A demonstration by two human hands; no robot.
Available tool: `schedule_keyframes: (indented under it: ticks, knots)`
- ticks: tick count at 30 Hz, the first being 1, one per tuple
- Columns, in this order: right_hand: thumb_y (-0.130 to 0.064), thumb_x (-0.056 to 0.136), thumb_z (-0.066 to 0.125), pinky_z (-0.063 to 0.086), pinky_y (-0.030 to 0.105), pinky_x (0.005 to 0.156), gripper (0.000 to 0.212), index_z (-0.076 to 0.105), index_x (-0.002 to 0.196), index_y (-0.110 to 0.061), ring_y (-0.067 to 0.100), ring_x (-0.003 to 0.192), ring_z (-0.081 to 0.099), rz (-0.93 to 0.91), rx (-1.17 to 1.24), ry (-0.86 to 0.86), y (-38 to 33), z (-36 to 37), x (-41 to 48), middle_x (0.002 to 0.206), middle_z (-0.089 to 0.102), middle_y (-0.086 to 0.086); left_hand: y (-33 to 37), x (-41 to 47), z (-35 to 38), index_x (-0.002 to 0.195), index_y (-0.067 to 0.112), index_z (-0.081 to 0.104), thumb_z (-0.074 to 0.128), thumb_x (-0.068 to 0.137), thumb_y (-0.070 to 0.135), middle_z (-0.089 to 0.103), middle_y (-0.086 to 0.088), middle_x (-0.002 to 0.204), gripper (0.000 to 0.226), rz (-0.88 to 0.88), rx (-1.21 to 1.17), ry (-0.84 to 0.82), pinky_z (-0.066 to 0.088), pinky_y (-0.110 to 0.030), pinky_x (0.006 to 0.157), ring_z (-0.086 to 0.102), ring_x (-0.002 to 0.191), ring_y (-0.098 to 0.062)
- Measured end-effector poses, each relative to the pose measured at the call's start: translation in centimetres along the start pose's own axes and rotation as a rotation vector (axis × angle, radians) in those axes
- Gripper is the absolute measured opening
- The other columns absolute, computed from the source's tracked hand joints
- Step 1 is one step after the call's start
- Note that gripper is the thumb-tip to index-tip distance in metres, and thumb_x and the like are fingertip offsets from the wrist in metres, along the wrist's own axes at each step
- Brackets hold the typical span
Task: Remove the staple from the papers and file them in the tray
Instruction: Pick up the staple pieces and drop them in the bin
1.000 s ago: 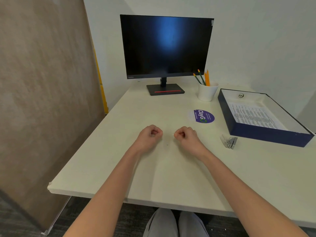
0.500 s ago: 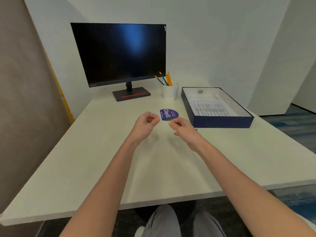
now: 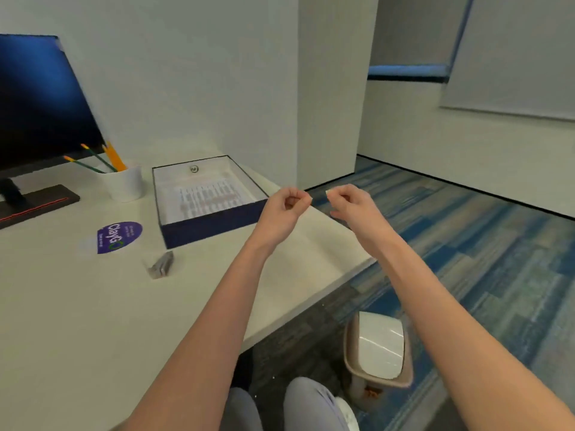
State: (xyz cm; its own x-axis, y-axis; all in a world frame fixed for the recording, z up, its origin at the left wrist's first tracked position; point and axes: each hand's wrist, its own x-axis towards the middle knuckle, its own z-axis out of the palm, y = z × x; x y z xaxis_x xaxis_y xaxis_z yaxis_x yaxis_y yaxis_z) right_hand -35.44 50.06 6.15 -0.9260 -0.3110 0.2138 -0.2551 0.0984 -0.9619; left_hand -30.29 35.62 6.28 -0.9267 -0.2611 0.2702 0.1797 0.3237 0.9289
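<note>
Your left hand (image 3: 287, 203) hovers curled at the desk's (image 3: 77, 306) right edge, your right hand (image 3: 350, 202) pinched past it above open carpet (image 3: 497, 259); any staple held is too small to tell. Papers (image 3: 203, 197) lie inside the tray (image 3: 214, 222), the bin (image 3: 378, 349) below.

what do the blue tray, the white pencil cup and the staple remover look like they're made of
Dark blue tray: likely rigid card, matte, with a pale lining and sharp square corners. White pencil cup: smooth plastic or ceramic, unclear which. Small grey staple remover: seemingly metal, grey sheen, but blurred.
</note>
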Motion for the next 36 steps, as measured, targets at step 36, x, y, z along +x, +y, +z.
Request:
schedule_keyframes:
  ticks: [36]
  knots:
    - [-0.013,0.093,0.047,0.038,0.035,0.086,0.010,0.054,0.096,-0.007,0.029,0.099,0.058,0.696,-0.747,-0.358,46.4,-12.1,-3.4,0.105,0.063,0.016,-36.9,-2.0,32.8,0.103,0.015,0.060,0.047,0.095,0.015,0.064,-0.013,0.110,0.016,-0.383,0.832,-0.770,0.047,-0.043,0.085,0.057,0.105,-0.033]
